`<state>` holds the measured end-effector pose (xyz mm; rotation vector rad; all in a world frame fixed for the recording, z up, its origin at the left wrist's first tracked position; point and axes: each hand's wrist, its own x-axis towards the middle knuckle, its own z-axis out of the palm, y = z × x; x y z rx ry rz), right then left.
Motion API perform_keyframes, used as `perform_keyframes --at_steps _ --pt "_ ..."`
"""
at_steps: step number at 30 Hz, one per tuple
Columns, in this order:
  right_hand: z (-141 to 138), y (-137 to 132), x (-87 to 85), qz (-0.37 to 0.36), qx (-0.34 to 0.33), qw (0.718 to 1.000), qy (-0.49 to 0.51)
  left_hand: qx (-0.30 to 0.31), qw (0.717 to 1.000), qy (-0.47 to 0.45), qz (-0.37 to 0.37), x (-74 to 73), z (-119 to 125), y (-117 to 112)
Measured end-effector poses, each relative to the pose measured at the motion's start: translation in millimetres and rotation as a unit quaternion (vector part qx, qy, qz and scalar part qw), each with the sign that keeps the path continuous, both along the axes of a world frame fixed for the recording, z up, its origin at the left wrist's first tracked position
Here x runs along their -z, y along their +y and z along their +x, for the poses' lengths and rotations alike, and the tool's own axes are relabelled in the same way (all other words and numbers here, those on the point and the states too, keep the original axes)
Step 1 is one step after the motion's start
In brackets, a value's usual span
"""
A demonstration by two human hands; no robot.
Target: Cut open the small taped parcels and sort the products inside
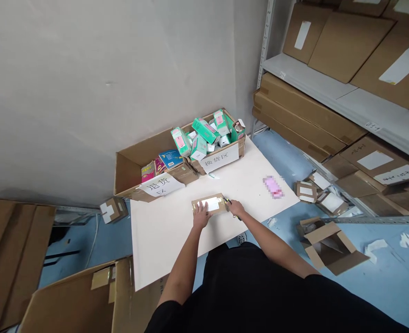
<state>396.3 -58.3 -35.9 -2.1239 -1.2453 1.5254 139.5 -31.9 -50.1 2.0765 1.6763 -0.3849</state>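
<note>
A small brown cardboard box (215, 204) with a white label lies on the white tabletop (162, 240). Spread over the left part of its top is my left hand (201, 215), fingers apart and touching the box. My right hand (236, 208) is closed around a dark box cutter (227, 200) with some yellow on it. The cutter's front end is at the right end of the small box, where shiny tape shows. How far the blade reaches into the box I cannot tell.
Behind are an open carton (131, 171) with books and another (242, 149) with several green boxes. A blurred pink item (273, 187) lies on the table's right. Shelves (329, 92) hold cartons at right; an open carton (332, 247) sits on the blue floor.
</note>
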Motion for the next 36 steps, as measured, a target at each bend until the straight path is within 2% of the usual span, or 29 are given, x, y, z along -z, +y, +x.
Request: perform_keyframes --at_steps 4,6,8,10,12,15,18,21,24,32,36 --pt "8.7 -28.1 12.6 0.000 -0.024 0.999 0.038 0.003 1.000 0.002 0.007 -0.2 -2.0 0.9" --pt "12.2 -40.9 19.5 0.005 0.017 0.997 0.073 0.009 1.000 0.003 0.020 1.4 -3.3 1.6" --pt "14.9 -48.4 24.0 0.014 0.090 0.991 0.098 0.013 0.999 0.007 0.033 2.7 -3.3 2.8" --pt "17.8 -49.7 24.6 0.025 0.144 0.983 0.110 0.012 0.999 0.014 0.035 1.6 -0.4 5.1" --pt "20.1 -46.0 21.6 0.032 0.165 0.980 0.109 0.005 0.999 0.024 0.030 -3.2 5.2 9.4" --pt "15.3 -34.5 14.3 0.042 0.171 0.980 0.092 0.002 0.999 0.028 0.027 -15.5 13.6 20.9" --pt "-3.8 -18.4 8.3 0.058 0.134 0.988 0.039 0.018 0.999 0.000 0.034 -26.3 13.4 33.6" --pt "-27.0 -0.4 4.7 0.055 0.090 0.994 -0.032 0.026 0.999 -0.024 0.038 -30.2 4.0 38.9" --pt "-39.4 15.2 3.1 0.024 0.084 0.994 -0.060 0.013 0.999 -0.027 0.034 -31.6 -4.9 36.9" --pt "-25.8 57.3 -1.2 -0.006 0.095 0.991 -0.092 -0.074 0.997 0.018 0.001 -49.9 0.5 46.7" --pt "-15.3 92.9 -8.8 0.000 0.109 0.985 -0.137 -0.076 0.994 -0.019 -0.076 -53.4 11.5 32.6"
